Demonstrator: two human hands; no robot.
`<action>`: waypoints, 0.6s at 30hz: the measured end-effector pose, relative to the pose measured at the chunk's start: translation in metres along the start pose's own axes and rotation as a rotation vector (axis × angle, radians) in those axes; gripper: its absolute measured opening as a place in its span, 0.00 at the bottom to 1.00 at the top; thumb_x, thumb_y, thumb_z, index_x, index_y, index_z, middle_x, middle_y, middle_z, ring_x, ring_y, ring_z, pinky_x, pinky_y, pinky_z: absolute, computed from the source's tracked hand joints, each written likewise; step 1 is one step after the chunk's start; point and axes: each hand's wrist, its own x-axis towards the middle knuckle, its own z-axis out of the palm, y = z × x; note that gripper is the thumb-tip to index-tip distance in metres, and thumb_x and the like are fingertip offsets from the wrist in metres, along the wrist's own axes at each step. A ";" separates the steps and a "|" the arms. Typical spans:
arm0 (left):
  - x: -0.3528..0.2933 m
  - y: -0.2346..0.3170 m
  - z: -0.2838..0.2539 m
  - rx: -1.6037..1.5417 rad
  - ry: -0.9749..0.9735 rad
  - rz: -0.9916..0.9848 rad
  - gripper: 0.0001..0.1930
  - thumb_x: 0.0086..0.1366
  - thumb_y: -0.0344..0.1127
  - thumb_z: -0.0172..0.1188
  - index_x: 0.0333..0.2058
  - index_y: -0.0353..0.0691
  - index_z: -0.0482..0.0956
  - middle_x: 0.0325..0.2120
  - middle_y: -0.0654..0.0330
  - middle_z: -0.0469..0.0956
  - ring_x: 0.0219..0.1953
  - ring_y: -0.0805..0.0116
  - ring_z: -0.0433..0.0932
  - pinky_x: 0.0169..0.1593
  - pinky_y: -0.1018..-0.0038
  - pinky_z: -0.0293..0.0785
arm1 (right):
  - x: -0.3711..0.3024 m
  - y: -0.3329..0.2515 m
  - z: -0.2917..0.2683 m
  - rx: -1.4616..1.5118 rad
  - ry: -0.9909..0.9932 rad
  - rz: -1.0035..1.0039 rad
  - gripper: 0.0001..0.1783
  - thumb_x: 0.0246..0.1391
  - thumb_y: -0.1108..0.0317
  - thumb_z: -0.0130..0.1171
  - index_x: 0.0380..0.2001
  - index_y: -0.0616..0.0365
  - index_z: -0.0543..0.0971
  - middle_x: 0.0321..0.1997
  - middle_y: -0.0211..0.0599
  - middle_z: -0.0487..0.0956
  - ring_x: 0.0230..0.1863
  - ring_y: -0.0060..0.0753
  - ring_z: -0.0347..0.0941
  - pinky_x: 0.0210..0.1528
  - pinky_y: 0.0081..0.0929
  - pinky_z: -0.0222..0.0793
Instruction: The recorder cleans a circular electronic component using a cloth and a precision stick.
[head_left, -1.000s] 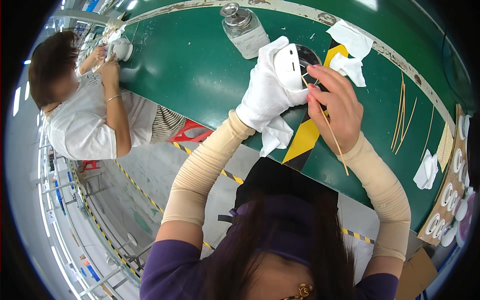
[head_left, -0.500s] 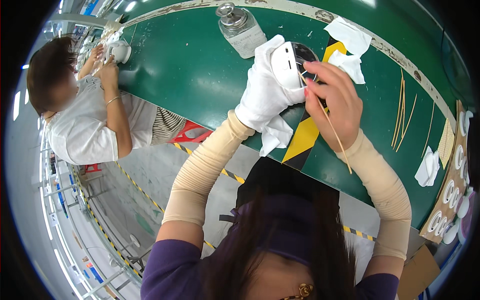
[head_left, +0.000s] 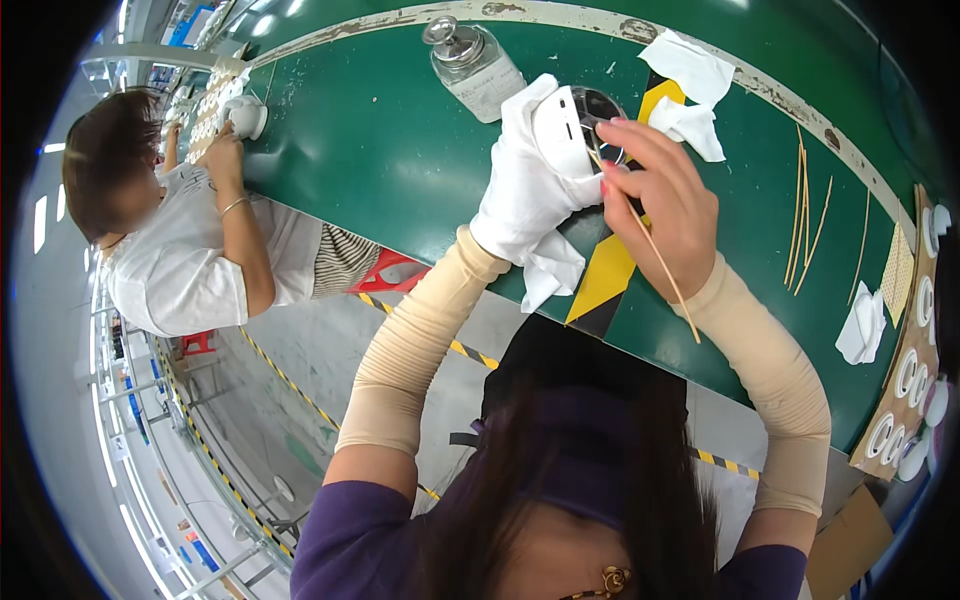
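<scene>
Closely paired: one grasp, one pinch

Just above the middle of the frame, the gloved left hand [head_left: 515,190] is wrapped around a white device [head_left: 558,135] with a dark, glossy area on its right side. The bare right hand [head_left: 665,205], just beside it, is closed in a pinch on a thin stick [head_left: 660,263]; the tip points at the device, though the hand crowds the view and whether it touches cannot be told. A glass jar [head_left: 478,75] stands on the green tabletop [head_left: 370,130] at upper centre. Two white cloths [head_left: 690,68] lie at upper right, near striped tape [head_left: 608,272]; loose sticks [head_left: 803,205] lie further right, near a crumpled cloth [head_left: 862,328]. A co-worker [head_left: 185,245] is at the left of the frame, close to a round white part [head_left: 248,117].
</scene>
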 end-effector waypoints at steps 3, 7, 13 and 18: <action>0.009 0.000 0.002 -0.282 0.056 -0.300 0.43 0.48 0.31 0.72 0.57 0.37 0.52 0.45 0.56 0.74 0.44 0.69 0.75 0.51 0.74 0.71 | 0.002 0.001 0.000 0.031 0.013 -0.001 0.11 0.41 0.83 0.61 0.30 0.63 0.73 0.45 0.44 0.78 0.46 0.47 0.75 0.46 0.32 0.72; 0.002 0.001 0.000 0.041 0.002 0.105 0.43 0.47 0.32 0.73 0.57 0.37 0.52 0.45 0.56 0.75 0.44 0.69 0.75 0.50 0.73 0.72 | 0.004 0.004 0.003 -0.018 0.022 -0.009 0.11 0.41 0.83 0.61 0.29 0.63 0.73 0.46 0.45 0.78 0.48 0.48 0.75 0.48 0.32 0.72; -0.001 0.000 -0.001 0.026 0.008 -0.005 0.45 0.47 0.32 0.73 0.58 0.37 0.51 0.46 0.56 0.74 0.44 0.70 0.75 0.50 0.73 0.72 | 0.006 0.000 0.000 -0.003 -0.021 0.028 0.10 0.41 0.84 0.60 0.29 0.63 0.73 0.46 0.44 0.78 0.48 0.47 0.75 0.45 0.32 0.73; -0.001 0.011 0.003 -0.259 -0.011 -0.106 0.43 0.49 0.30 0.71 0.58 0.38 0.50 0.47 0.56 0.73 0.46 0.70 0.74 0.51 0.74 0.70 | -0.004 -0.001 -0.001 0.005 0.025 -0.033 0.11 0.41 0.82 0.61 0.29 0.62 0.72 0.44 0.43 0.78 0.45 0.47 0.76 0.41 0.30 0.74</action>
